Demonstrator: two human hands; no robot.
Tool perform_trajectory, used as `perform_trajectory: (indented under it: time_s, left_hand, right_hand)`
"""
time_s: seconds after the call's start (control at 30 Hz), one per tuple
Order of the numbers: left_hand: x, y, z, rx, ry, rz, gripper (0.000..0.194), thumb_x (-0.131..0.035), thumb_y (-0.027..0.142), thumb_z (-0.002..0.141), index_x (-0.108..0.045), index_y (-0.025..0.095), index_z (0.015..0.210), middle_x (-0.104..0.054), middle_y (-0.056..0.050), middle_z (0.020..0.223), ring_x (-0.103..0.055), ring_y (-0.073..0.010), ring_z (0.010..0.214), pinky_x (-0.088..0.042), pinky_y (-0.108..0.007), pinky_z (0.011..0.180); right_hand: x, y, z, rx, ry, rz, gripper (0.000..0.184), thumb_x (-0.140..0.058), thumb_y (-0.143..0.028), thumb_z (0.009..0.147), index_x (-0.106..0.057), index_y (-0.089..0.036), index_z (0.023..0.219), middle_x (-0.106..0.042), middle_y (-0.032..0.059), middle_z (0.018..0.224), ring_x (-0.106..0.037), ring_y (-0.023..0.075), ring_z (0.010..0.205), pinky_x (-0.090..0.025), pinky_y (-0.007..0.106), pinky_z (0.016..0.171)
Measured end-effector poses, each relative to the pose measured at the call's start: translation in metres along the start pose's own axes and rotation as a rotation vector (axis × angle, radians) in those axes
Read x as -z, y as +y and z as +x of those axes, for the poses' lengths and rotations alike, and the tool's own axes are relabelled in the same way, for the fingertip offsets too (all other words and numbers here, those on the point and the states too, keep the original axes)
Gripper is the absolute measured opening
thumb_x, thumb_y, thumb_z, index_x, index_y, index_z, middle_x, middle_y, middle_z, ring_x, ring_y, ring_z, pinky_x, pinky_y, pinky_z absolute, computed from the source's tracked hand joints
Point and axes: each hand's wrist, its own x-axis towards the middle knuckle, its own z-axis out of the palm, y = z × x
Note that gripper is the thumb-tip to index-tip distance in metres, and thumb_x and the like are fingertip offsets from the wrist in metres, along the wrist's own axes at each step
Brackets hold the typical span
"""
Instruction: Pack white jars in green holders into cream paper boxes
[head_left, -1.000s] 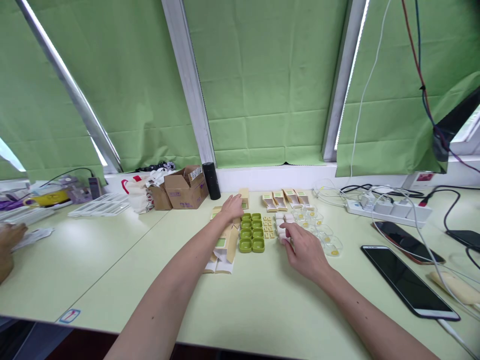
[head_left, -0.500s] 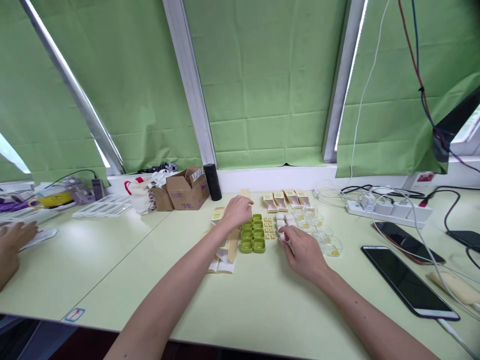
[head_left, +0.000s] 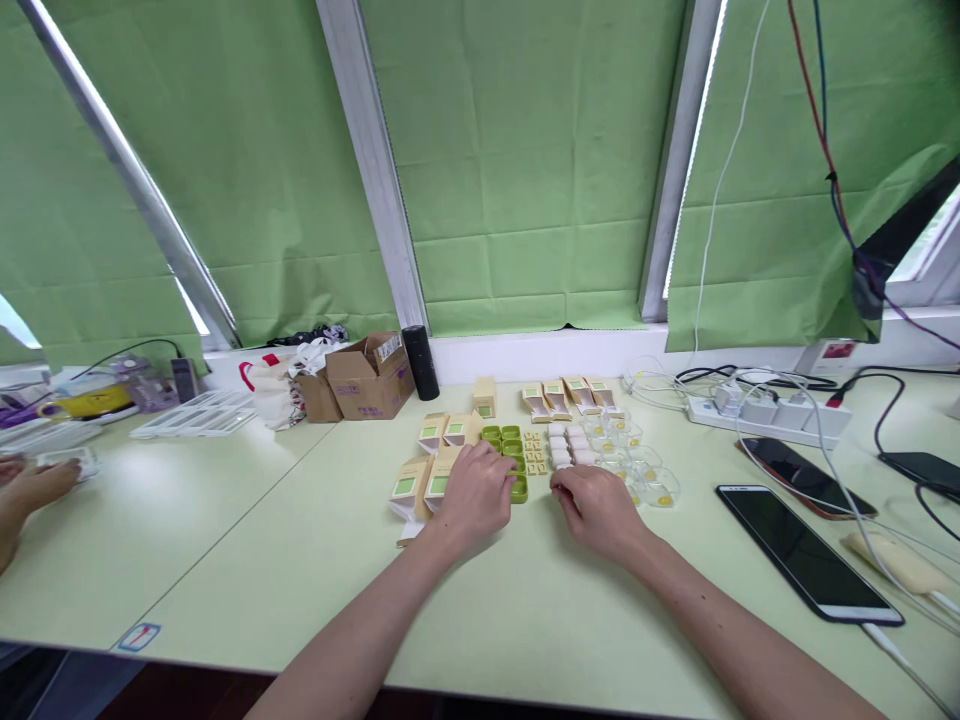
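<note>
My left hand lies over the front of a block of small green trays, its fingers curled round the nearest green tray. My right hand rests on the table just right of it, fingers bent down and closed; what they hold is hidden. Right in front of that hand are rows of small white pieces and little yellow tiles. Beige boxes with green labels lie left of my left hand. Clear plastic cups sit right of the white pieces.
Opened beige boxes line the back. A cardboard box and black cylinder stand at back left. Two phones, a power strip and cables lie to the right. Another person's hand is at far left.
My left hand has pulled back from the far beige boxes to the front green tray. My right hand has drawn slightly nearer to me, away from the white pieces.
</note>
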Motion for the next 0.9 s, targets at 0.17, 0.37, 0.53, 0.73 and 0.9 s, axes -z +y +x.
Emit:
perform_trajectory:
  time_s: [0.17, 0.37, 0.53, 0.73, 0.9]
  left_hand:
    - [-0.008, -0.002, -0.008, -0.002, -0.157, 0.075, 0.014, -0.063, 0.018, 0.092, -0.07, 0.019, 0.079, -0.072, -0.01, 0.079, -0.062, -0.0306, 0.091, -0.041, -0.045, 0.082]
    - [-0.01, -0.001, -0.009, -0.003, -0.226, 0.095, 0.008, -0.066, 0.019, 0.089, -0.07, 0.02, 0.082, -0.074, -0.01, 0.084, -0.063, -0.0311, 0.096, -0.039, -0.046, 0.087]
    - [-0.01, 0.001, -0.009, 0.011, -0.254, 0.137, 0.013, -0.064, 0.016, 0.088, -0.068, 0.02, 0.077, -0.073, -0.011, 0.08, -0.062, -0.0308, 0.096, -0.038, -0.045, 0.085]
    - [-0.014, 0.004, -0.011, -0.02, -0.253, 0.132, 0.016, -0.063, 0.012, 0.084, -0.066, 0.021, 0.071, -0.07, -0.011, 0.074, -0.062, -0.0301, 0.089, -0.038, -0.044, 0.078]
    - [-0.019, 0.008, -0.014, -0.073, -0.161, 0.094, 0.02, -0.062, 0.007, 0.082, -0.064, 0.021, 0.069, -0.068, -0.01, 0.069, -0.061, -0.029, 0.08, -0.038, -0.043, 0.072]
  right_hand:
    - [-0.002, 0.001, 0.001, -0.021, -0.05, -0.007, 0.021, -0.054, -0.009, 0.092, -0.07, -0.022, 0.09, -0.076, 0.0027, 0.085, -0.067, 0.0199, 0.078, -0.033, 0.03, 0.068]
    - [0.001, 0.0, 0.002, -0.044, -0.063, -0.032, 0.02, -0.055, -0.012, 0.093, -0.071, -0.022, 0.091, -0.077, 0.0028, 0.087, -0.068, 0.0205, 0.08, -0.035, 0.03, 0.069]
    - [0.003, -0.001, 0.002, -0.068, -0.075, -0.042, 0.013, -0.059, -0.021, 0.096, -0.071, -0.022, 0.098, -0.077, 0.004, 0.089, -0.069, 0.0221, 0.083, -0.038, 0.032, 0.073]
    - [0.003, -0.002, 0.002, -0.054, -0.052, -0.035, 0.01, -0.062, -0.02, 0.095, -0.071, -0.022, 0.099, -0.075, 0.0042, 0.087, -0.068, 0.0228, 0.085, -0.039, 0.032, 0.073]
    - [0.004, -0.002, 0.002, -0.01, -0.006, 0.006, 0.009, -0.068, -0.02, 0.092, -0.069, -0.021, 0.101, -0.073, 0.0036, 0.086, -0.066, 0.0235, 0.086, -0.041, 0.034, 0.075]
